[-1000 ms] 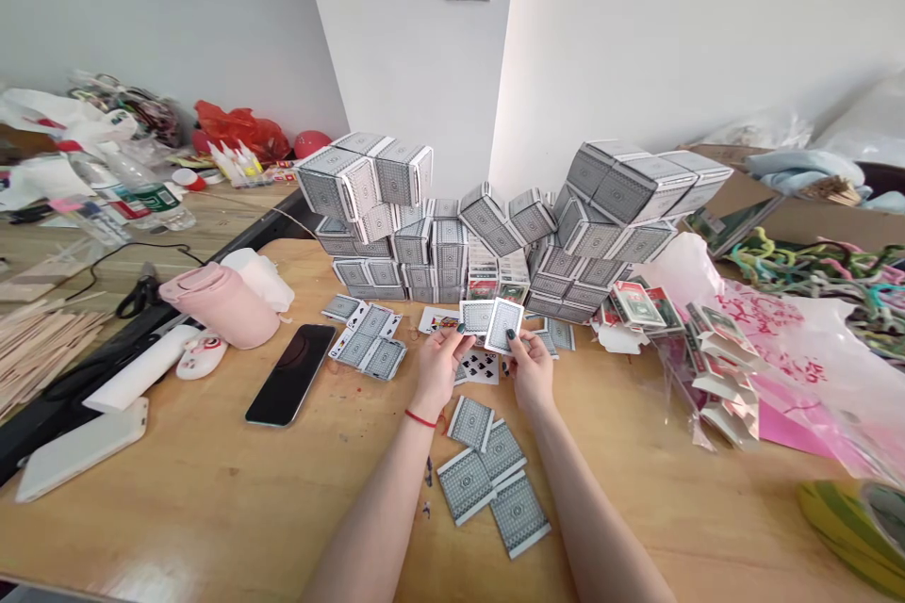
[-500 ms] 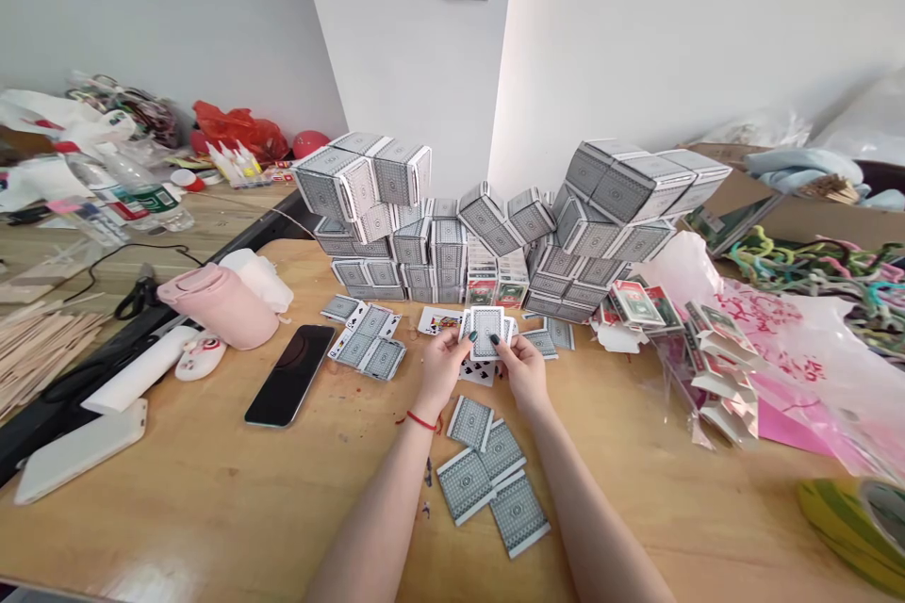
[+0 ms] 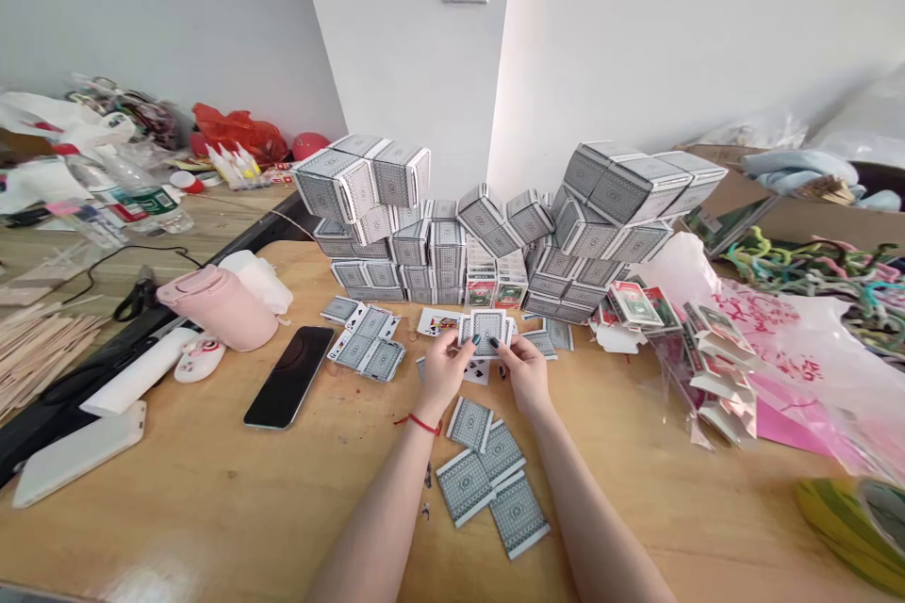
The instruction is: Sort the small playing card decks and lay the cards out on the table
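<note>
1. Two hands sit over the wooden table (image 3: 212, 499): left hand (image 3: 444, 372), a red string (image 3: 417, 424) at its wrist, and right hand (image 3: 527, 375).
2. We see both gripping one small stack of grey-backed playing cards (image 3: 486, 332), fingers closed on its edges, just above the table.
3. We note a face-up spade card (image 3: 477, 371) beneath the hands and four face-down cards (image 3: 483, 480) nearer us.
4. Farther on stand stacked card boxes (image 3: 396, 245); left of the hands lies a black smartphone (image 3: 288, 377).
</note>
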{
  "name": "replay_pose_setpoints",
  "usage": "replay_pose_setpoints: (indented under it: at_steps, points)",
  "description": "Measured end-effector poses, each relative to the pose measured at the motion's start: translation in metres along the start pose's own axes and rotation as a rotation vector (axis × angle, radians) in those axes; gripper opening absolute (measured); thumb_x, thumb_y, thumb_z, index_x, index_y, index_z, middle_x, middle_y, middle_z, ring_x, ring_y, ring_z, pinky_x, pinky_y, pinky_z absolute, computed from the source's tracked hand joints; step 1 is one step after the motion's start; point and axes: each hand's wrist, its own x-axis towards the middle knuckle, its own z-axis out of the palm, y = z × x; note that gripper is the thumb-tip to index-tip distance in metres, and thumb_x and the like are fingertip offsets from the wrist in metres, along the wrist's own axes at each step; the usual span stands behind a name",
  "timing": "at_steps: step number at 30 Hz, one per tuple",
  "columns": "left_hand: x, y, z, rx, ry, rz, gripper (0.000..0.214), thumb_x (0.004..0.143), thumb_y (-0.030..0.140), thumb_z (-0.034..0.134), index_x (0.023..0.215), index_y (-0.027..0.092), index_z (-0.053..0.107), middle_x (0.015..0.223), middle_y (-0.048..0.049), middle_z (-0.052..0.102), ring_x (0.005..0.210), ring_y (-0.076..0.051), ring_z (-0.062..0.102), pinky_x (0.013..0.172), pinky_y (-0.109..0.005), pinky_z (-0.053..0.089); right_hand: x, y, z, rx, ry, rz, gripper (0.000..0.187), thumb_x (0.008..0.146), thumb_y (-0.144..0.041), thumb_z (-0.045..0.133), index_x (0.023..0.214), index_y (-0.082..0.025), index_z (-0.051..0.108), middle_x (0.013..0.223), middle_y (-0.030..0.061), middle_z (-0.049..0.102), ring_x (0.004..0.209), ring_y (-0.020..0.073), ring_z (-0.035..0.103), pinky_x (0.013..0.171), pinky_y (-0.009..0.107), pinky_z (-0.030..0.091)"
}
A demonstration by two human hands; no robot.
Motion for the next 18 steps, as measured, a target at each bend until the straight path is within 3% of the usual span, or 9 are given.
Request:
replay_pose_setpoints:
  at_steps: [3,6,10,14,18]
  points:
    - [-0.0006,-0.0012,-0.0014,0.071,0.011,0.113,0.015,0.077,0.028,0.050,0.079,0.015,0.056,0.076,-0.0033,0.055,0.070,-0.013,0.050,0.061,-0.022,0.040,0.0005,0.0011,0.0008,0.010,0.028,0.026,0.028,0.065,-0.044,0.065,0.068,-0.017,0.058,0.043,-0.0059,0.044,0.038,0.0075,0.038,0.037,0.020,0.032]
    - [-0.0019,0.0019,-0.0023,0.153,0.092,0.248,0.015,0.078,0.024,0.049,0.086,0.015,0.058,0.090,-0.0066,0.055,0.078,-0.014,0.052,0.064,-0.023,0.043,0.0018,0.0000,0.0006,0.142,0.048,0.096,0.035,0.067,-0.050,0.061,0.080,-0.017,0.061,0.056,0.0001,0.059,0.044,0.0110,0.049,0.041,0.022,0.040]
    - [-0.0047,0.0053,-0.0019,0.295,0.125,0.419,0.016,0.078,0.016,0.048,0.087,0.018,0.061,0.093,-0.0064,0.052,0.078,-0.012,0.052,0.065,-0.024,0.045,0.0025,-0.0051,-0.0009,0.389,-0.082,0.219,0.046,0.069,-0.059,0.052,0.081,-0.016,0.063,0.081,0.0094,0.066,0.064,0.0193,0.061,0.052,0.031,0.049]
    - [-0.0063,0.0005,0.0000,0.386,0.072,0.496,0.029,0.075,0.004,0.044,0.089,0.021,0.063,0.101,-0.0059,0.047,0.071,-0.009,0.049,0.067,-0.026,0.046,0.0015,-0.0062,-0.0017,0.406,-0.084,0.216,0.032,0.065,-0.044,0.066,0.079,-0.015,0.065,0.080,0.0073,0.067,0.069,0.0203,0.062,0.059,0.033,0.051]
    - [-0.0065,-0.0016,0.0005,0.389,0.068,0.474,0.035,0.071,-0.002,0.042,0.086,0.021,0.064,0.109,-0.0060,0.044,0.070,-0.008,0.049,0.069,-0.028,0.047,0.0026,0.0002,-0.0021,0.310,-0.043,0.184,0.027,0.062,-0.034,0.071,0.080,-0.015,0.066,0.080,0.0072,0.068,0.067,0.0197,0.062,0.058,0.030,0.049]
